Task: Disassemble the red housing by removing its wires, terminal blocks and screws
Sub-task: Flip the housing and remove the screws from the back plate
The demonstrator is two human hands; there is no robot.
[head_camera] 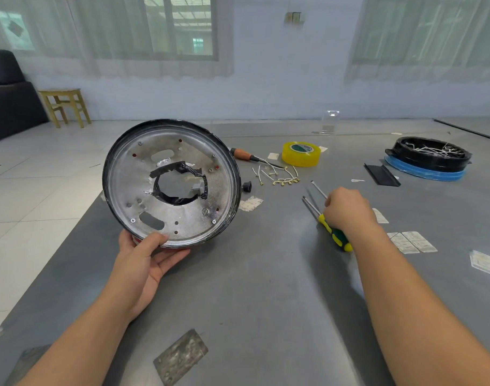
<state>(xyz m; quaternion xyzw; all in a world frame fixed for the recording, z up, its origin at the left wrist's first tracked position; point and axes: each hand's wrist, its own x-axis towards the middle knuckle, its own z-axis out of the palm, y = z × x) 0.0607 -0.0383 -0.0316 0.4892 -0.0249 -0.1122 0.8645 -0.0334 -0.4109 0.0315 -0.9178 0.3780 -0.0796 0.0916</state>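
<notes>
holding housing (171, 182) tilted, left grip (143, 257) | right grip (347, 210) grasping screwdriver (335, 235) | tape (301, 153) label unreadable

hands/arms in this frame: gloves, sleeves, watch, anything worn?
Nothing worn that shows. Both forearms are bare up to the frame edge, no sleeves in view. The left hand and right hand have no gloves; no watch, band or ring on the visible fingers, and no marks or tape.
</notes>
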